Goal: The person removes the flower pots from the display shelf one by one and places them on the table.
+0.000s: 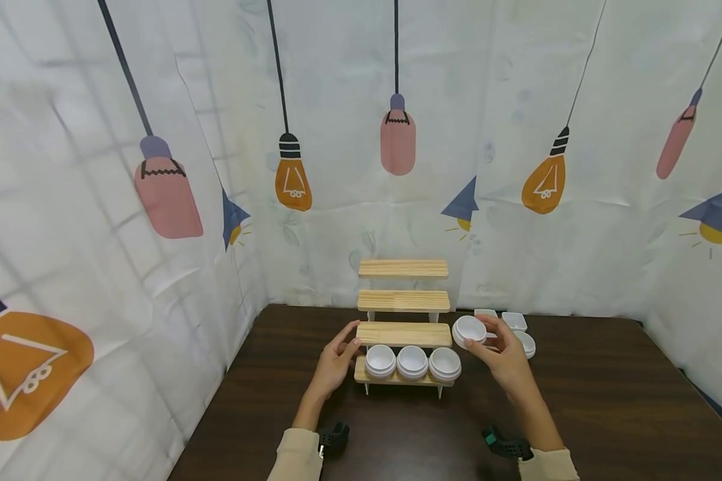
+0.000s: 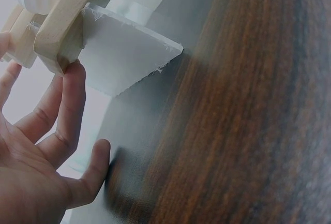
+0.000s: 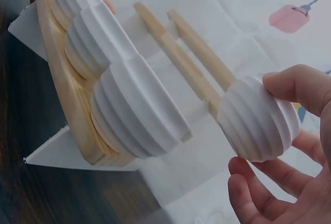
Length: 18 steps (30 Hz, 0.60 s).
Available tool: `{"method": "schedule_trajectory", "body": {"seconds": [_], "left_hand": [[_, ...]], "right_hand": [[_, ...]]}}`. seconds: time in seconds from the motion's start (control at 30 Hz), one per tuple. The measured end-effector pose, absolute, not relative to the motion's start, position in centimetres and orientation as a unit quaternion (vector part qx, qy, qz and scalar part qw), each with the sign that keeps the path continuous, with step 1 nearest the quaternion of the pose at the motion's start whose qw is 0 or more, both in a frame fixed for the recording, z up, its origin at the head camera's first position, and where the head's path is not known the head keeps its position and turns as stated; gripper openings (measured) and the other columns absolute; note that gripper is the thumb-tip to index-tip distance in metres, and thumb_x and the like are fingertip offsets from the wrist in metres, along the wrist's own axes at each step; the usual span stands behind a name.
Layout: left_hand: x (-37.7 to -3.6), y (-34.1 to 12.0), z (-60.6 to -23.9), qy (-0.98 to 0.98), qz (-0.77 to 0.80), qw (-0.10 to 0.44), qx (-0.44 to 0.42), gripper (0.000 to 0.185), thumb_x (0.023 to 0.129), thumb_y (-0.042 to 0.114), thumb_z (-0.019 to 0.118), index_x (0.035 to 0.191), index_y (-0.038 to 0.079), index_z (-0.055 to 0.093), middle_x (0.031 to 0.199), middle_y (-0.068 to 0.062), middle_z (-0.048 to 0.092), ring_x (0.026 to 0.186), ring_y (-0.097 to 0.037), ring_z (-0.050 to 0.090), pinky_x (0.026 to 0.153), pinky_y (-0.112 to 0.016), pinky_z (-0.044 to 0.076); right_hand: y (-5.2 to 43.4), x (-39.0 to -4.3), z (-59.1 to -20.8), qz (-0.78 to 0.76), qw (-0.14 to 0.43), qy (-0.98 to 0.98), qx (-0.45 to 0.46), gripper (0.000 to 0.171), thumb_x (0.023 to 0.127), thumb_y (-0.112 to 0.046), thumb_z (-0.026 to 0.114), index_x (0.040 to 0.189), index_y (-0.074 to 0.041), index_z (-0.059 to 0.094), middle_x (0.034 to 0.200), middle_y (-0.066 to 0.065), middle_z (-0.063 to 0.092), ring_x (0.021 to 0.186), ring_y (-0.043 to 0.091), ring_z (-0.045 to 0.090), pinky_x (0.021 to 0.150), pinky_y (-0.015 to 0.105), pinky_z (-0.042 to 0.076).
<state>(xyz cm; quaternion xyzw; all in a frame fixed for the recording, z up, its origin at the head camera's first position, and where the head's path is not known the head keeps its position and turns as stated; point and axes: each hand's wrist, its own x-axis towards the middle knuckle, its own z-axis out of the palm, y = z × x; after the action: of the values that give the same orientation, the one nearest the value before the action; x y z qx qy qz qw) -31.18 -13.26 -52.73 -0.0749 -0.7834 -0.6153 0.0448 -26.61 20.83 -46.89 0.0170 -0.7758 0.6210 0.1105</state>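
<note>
Holding a ribbed bowl, right hand curls round it; left hand, fingers straight, touches the rack beside it.

I saw a dark wooden counter carrying a stepped wooden shelf between my two grips. Three white ribbed bowls sat on its lowest step, just left of the right grip. More white dishes lay directly on the counter behind that grip.
</note>
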Motion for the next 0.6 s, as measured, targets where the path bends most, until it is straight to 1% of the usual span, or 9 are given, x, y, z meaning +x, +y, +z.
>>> {"method": "schedule_trajectory", "body": {"seconds": [0.1, 0.17, 0.27, 0.4, 0.5, 0.6], "left_hand": [[-30.5, -13.2, -51.6, -0.78, -0.619, 0.038, -0.081, 0.046, 0.106, 0.019, 0.057, 0.152, 0.018, 0.051, 0.094, -0.026, 0.073, 0.085, -0.025, 0.071, 0.079, -0.056, 0.06], [-29.9, -13.3, -50.8, -0.778, -0.622, 0.032, -0.089, 0.046, 0.106, 0.018, 0.057, 0.151, 0.017, 0.052, 0.094, -0.026, 0.073, 0.085, -0.026, 0.071, 0.08, -0.056, 0.06], [-29.5, -13.4, -50.1, -0.776, -0.623, 0.03, -0.099, 0.046, 0.105, 0.019, 0.058, 0.151, 0.015, 0.052, 0.093, -0.025, 0.074, 0.084, -0.027, 0.071, 0.077, -0.049, 0.061], [-29.4, -13.4, -50.0, -0.77, -0.629, 0.034, -0.101, 0.046, 0.105, 0.018, 0.059, 0.151, 0.014, 0.052, 0.092, -0.025, 0.074, 0.084, -0.027, 0.072, 0.071, -0.036, 0.061], [-29.5, -13.4, -50.2, -0.766, -0.634, 0.035, -0.1, 0.046, 0.105, 0.017, 0.059, 0.151, 0.014, 0.052, 0.091, -0.025, 0.073, 0.082, -0.028, 0.071, 0.069, -0.031, 0.06], [-29.6, -13.4, -50.4, -0.764, -0.637, 0.035, -0.098, 0.046, 0.105, 0.016, 0.059, 0.15, 0.015, 0.053, 0.089, -0.023, 0.073, 0.081, -0.032, 0.071, 0.069, -0.033, 0.06]], "right_hand": [[21.0, -26.6, -47.0, 0.613, 0.109, -0.782, 0.018, 0.06, 0.09, -0.015, 0.08, 0.143, -0.008, 0.054, 0.113, -0.003, 0.061, 0.09, 0.007, 0.062, 0.075, 0.022, 0.054], [21.2, -26.6, -47.1, 0.609, 0.108, -0.785, 0.016, 0.06, 0.09, -0.015, 0.08, 0.143, -0.007, 0.054, 0.113, 0.0, 0.06, 0.089, 0.007, 0.062, 0.075, 0.022, 0.054], [21.3, -26.7, -47.1, 0.601, 0.106, -0.792, 0.016, 0.06, 0.09, -0.016, 0.08, 0.143, -0.008, 0.054, 0.117, 0.004, 0.059, 0.09, 0.007, 0.061, 0.075, 0.023, 0.054], [21.6, -26.8, -47.2, 0.596, 0.107, -0.796, 0.022, 0.06, 0.09, -0.015, 0.08, 0.144, -0.008, 0.054, 0.122, 0.012, 0.059, 0.09, 0.008, 0.06, 0.074, 0.023, 0.053], [21.9, -26.9, -47.5, 0.593, 0.109, -0.797, 0.028, 0.06, 0.09, -0.013, 0.079, 0.144, -0.007, 0.053, 0.126, 0.017, 0.059, 0.089, 0.008, 0.06, 0.073, 0.023, 0.052], [22.3, -27.0, -47.9, 0.587, 0.112, -0.801, 0.033, 0.059, 0.091, -0.011, 0.078, 0.144, -0.004, 0.052, 0.129, 0.02, 0.059, 0.087, 0.009, 0.061, 0.072, 0.023, 0.052]]}}
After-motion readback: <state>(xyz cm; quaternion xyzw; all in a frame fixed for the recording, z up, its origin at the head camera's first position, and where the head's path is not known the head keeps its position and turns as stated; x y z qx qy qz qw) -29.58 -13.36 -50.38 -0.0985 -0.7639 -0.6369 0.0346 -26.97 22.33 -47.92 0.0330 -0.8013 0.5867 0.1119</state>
